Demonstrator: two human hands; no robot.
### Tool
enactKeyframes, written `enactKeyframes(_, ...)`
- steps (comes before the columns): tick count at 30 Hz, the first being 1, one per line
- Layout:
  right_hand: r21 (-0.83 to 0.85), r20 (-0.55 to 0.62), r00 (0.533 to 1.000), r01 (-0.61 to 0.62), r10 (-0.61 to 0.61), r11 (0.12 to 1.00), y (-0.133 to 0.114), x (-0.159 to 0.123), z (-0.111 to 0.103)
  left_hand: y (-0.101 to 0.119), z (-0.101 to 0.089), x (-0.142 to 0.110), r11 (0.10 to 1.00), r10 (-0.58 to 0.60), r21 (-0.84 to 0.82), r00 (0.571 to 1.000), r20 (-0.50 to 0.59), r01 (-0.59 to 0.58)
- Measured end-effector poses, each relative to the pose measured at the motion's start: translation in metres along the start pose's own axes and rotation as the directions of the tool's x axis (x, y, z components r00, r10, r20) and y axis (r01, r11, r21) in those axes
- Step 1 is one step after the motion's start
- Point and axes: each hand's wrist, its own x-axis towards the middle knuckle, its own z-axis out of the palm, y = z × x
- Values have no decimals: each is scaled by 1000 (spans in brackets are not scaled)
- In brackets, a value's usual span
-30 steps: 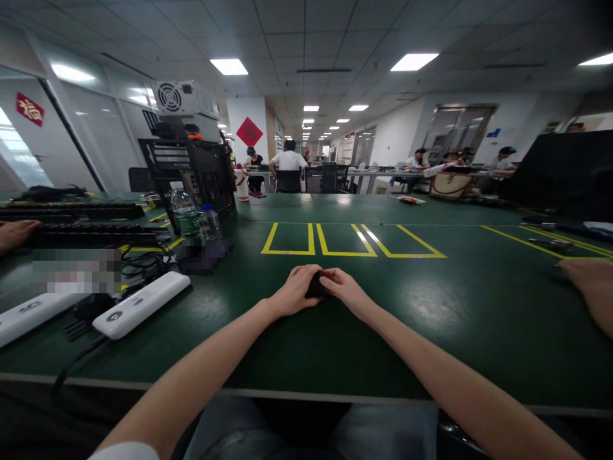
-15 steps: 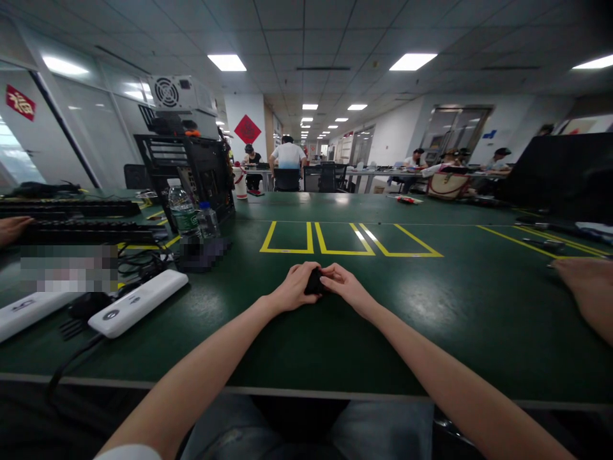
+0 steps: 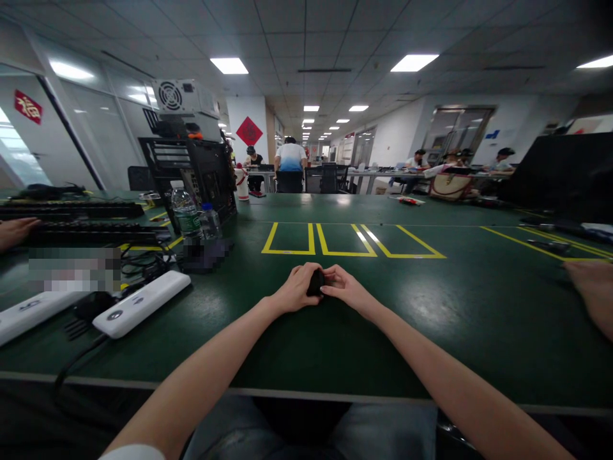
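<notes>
Between my two hands is a small black rounded object [image 3: 315, 283], held low over the green table [image 3: 306, 351]; its exact kind cannot be made out. My left hand [image 3: 297, 287] wraps round its left side, thumb below and fingers over the top. From the right, my right hand [image 3: 345, 289] pinches its edge with bent fingers and thumb. The fingers cover part of the object. Just beyond the hands, yellow tape outlines [image 3: 290, 251] mark the tabletop.
A white power strip [image 3: 143, 305] with cables lies at left. Behind it stand water bottles [image 3: 186, 214] and an open computer case [image 3: 211, 172]. Black keyboards [image 3: 90, 233] are farther left, near another person's hand [image 3: 16, 234]. Another person's hand [image 3: 591, 287] is at the right edge.
The black object has turned slightly in my hands, showing more of its dark face. Both hands stay in nearly the same place. The whole view has shifted a little.
</notes>
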Motion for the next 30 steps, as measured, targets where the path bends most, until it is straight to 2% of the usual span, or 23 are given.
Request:
enactKeyframes(4,35,-37,998,-42,43,999,0,1,1,3,-2,-1,998,16,62,999,-28,-14)
enactKeyframes(7,60,-67,997,-46,50,997,2,3,3,5,-1,-1,983,-19,183,996,-82,33)
enactKeyframes(10,70,-64,997,-45,49,997,2,4,3,5,0,-1,964,-46,256,995,-92,68)
enactKeyframes(20,39,-61,994,-91,93,995,3,3,0,6,-1,0,982,10,190,999,-52,0)
enactKeyframes(27,48,8,999,49,-49,998,6,5,-4,2,1,0,988,17,151,999,-52,-9)
enactKeyframes(30,22,4,999,52,-52,998,7,4,-4,2,1,0,989,19,145,998,-58,-10)
